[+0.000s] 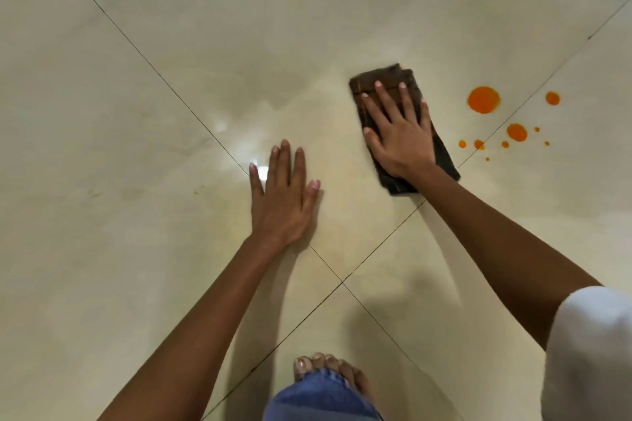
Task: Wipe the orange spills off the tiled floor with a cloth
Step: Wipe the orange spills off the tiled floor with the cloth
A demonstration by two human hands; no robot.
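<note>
A dark brown folded cloth (383,79) lies flat on the cream tiled floor (171,113), right of centre. My right hand (398,133) presses down on it with fingers spread. Orange spills sit on the floor to the right of the cloth and apart from it: one large round blot (484,99), a medium one (516,132), a smaller one (552,98) and several tiny drops (479,144) around a grout line. My left hand (282,195) rests flat on the bare tile, palm down, holding nothing.
Dark grout lines (342,282) cross just in front of me. My bare foot (328,369) and a knee in blue denim (318,400) show at the bottom edge. A white sleeve (591,352) fills the lower right. Faint orange smears (198,189) mark the tile at left.
</note>
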